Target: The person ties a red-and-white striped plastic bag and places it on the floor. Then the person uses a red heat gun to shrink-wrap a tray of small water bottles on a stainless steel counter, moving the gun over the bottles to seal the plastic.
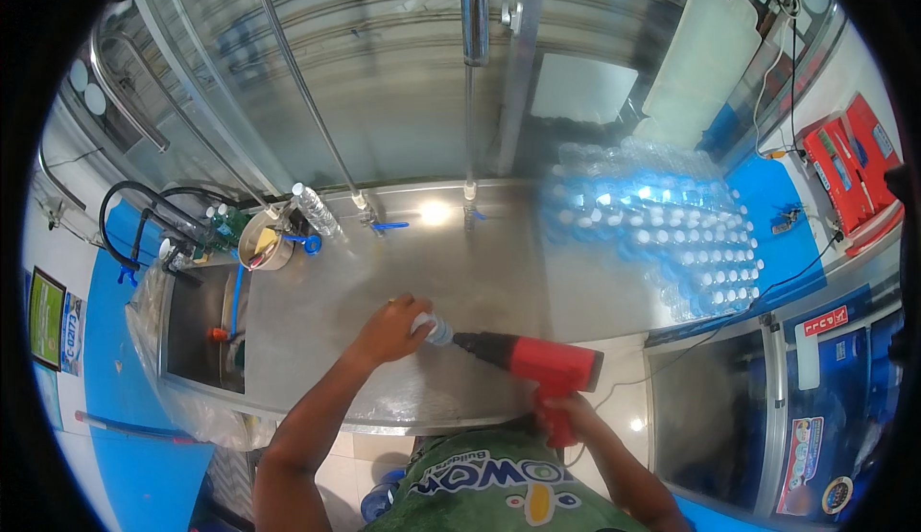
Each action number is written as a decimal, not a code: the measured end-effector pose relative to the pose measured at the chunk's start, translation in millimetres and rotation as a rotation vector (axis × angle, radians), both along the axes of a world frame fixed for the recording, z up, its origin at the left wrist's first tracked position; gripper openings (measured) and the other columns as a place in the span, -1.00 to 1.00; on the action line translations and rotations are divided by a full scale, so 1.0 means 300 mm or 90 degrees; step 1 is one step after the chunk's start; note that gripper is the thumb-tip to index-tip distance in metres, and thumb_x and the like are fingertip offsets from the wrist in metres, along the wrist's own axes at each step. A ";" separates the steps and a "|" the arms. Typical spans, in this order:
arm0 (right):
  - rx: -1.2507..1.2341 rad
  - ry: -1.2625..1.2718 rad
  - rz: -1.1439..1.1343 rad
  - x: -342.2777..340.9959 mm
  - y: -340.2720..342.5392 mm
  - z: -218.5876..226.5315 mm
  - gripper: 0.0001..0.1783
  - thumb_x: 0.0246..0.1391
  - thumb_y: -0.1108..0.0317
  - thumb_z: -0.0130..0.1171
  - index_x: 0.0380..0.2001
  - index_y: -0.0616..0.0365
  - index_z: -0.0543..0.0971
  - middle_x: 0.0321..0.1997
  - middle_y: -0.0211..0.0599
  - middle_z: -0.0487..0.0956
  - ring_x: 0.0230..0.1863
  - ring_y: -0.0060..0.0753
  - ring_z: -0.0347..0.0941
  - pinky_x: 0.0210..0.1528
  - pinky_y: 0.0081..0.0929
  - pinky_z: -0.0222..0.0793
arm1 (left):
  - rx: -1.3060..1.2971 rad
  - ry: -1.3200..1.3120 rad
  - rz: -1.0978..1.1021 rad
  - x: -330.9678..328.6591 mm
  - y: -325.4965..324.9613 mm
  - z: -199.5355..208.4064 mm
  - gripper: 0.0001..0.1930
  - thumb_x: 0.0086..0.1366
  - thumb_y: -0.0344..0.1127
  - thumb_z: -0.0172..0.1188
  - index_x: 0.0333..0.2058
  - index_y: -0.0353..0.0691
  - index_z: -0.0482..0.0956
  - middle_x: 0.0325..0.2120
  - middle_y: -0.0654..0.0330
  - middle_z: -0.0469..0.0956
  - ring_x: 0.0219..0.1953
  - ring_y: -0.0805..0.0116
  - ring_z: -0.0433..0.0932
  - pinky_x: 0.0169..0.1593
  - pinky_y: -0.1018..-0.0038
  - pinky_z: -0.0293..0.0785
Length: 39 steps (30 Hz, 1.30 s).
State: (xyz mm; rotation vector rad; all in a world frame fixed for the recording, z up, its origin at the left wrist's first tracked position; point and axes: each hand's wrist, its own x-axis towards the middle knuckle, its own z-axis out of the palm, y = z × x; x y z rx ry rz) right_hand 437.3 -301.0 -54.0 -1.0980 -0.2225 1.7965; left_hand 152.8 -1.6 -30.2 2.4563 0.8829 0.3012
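My left hand (391, 329) is closed around the upper end of a small clear plastic bottle (439, 331), held tilted just above the steel counter. In my right hand (566, 415) is the handle of a red heat gun (552, 363). Its black nozzle (470, 343) points left at the bottle, with its tip very close to it. My fingers hide much of the bottle's cap end.
Rows of white-capped clear bottles (662, 220) crowd the counter's right side. A lone bottle (315, 208), a tub of small items (266, 241) and blue-handled valves (389, 226) line the back. A sink (200, 316) lies left. The gun's cord (662, 371) trails right.
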 end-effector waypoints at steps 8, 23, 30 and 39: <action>0.007 -0.046 -0.023 -0.014 0.040 -0.002 -0.63 0.26 0.29 0.30 0.04 0.25 0.54 -0.39 -0.34 0.54 -0.49 -0.46 0.49 -0.46 -0.43 0.44 | 0.127 -0.026 0.053 0.073 0.007 -0.059 -0.72 0.35 -0.03 0.34 -0.16 -0.08 0.60 -0.35 0.06 0.70 -0.31 -0.05 0.73 -0.19 0.08 0.64; 0.003 -0.076 0.008 -0.005 0.070 -0.019 -0.59 0.26 0.27 0.34 0.07 0.26 0.54 -0.38 -0.34 0.54 -0.50 -0.46 0.49 -0.45 -0.45 0.45 | 0.005 -0.025 0.122 0.012 0.046 -0.057 -0.56 0.28 -0.06 0.46 -0.01 -0.17 0.56 -0.13 -0.08 0.71 -0.10 -0.19 0.70 -0.04 0.02 0.62; 0.000 -0.092 0.043 -0.023 0.145 0.020 -0.59 0.27 0.25 0.35 0.08 0.24 0.54 -0.33 -0.38 0.54 -0.46 -0.50 0.50 -0.43 -0.46 0.45 | 0.032 0.012 0.277 -0.092 0.219 -0.041 -0.58 0.26 -0.12 0.49 -0.05 -0.20 0.57 -0.20 -0.11 0.71 -0.15 -0.21 0.71 -0.07 0.01 0.61; -0.008 -0.090 0.050 -0.025 0.188 0.048 -0.62 0.32 0.26 0.32 0.10 0.18 0.54 -0.33 -0.44 0.53 -0.45 -0.56 0.47 -0.42 -0.51 0.43 | 0.026 0.060 0.321 -0.098 0.233 0.032 -0.50 0.21 -0.08 0.52 -0.04 -0.29 0.57 -0.14 -0.18 0.67 -0.10 -0.20 0.69 -0.04 0.01 0.59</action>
